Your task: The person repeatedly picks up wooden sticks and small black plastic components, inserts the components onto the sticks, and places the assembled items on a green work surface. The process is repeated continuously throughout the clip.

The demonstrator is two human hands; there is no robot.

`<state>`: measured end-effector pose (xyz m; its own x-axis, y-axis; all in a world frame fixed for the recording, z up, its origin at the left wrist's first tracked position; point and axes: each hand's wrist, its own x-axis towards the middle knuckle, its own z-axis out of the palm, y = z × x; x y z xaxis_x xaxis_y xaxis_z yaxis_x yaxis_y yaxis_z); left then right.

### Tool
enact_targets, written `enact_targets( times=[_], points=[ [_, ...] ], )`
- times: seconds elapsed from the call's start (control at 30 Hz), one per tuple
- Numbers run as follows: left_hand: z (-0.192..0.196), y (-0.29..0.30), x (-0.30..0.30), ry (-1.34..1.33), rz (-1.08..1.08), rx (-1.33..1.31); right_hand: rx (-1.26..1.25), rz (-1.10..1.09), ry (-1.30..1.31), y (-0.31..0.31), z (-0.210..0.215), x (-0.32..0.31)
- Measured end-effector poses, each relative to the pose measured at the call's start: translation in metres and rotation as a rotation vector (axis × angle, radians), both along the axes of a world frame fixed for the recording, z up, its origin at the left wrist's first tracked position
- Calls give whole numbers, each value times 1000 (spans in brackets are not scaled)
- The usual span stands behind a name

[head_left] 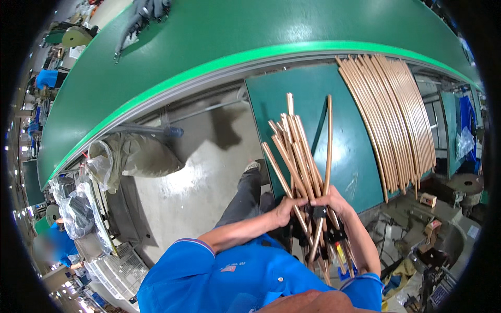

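Observation:
In front of my body I hold an uneven bundle of copper-coloured tubes (298, 151), its upper ends fanned out and pointing away from me. My left hand (288, 208) is closed on the left side of the bundle. Around its right side, my right hand (332, 200) is closed too, beside one long tube (329, 135) that stands apart from the others. Black fittings (317, 211) sit on the tubes between and below my hands. The lower ends are partly hidden by the fittings and my right forearm.
A green side table (355, 156) carries a neat row of copper-coloured tubes (391, 120) on the right. A long green bench (235, 31) runs across the far side, with dark grey parts (143, 18) on it. A sack (138, 156) stands left; machinery (443, 229) stands lower right.

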<state>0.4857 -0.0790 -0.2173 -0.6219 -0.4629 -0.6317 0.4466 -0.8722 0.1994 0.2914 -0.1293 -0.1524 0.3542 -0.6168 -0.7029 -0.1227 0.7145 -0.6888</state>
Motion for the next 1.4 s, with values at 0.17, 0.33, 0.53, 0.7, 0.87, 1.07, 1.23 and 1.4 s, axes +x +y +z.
enact_targets(
  times=[0.17, 0.33, 0.53, 0.7, 0.87, 1.07, 1.23, 1.4],
  points=[
    [53, -45, -13, 57, -14, 3, -2, 117, 160, -57, 83, -7],
    [75, -156, -25, 194, 23, -50, -156, 122, 210, -186, 161, 15],
    [78, -362, -5, 361, 455, -172, -381, 548, 324, -421, 153, 41],
    [53, -525, 45, 97, 718, -228, -442, 1023, 393, -635, 125, 144],
    [0, -646, 79, 477, 888, -202, -516, 1301, 638, -762, 58, 213],
    [-39, -719, 100, 933, 601, -223, -938, 1369, 875, -827, 7, 278],
    [-35, -735, 88, 425, 561, -217, -1164, 1026, 1289, -826, -20, 287],
    [-27, -763, 88, 185, 314, -279, -1557, 169, 1251, -775, -25, 236]
  ],
)
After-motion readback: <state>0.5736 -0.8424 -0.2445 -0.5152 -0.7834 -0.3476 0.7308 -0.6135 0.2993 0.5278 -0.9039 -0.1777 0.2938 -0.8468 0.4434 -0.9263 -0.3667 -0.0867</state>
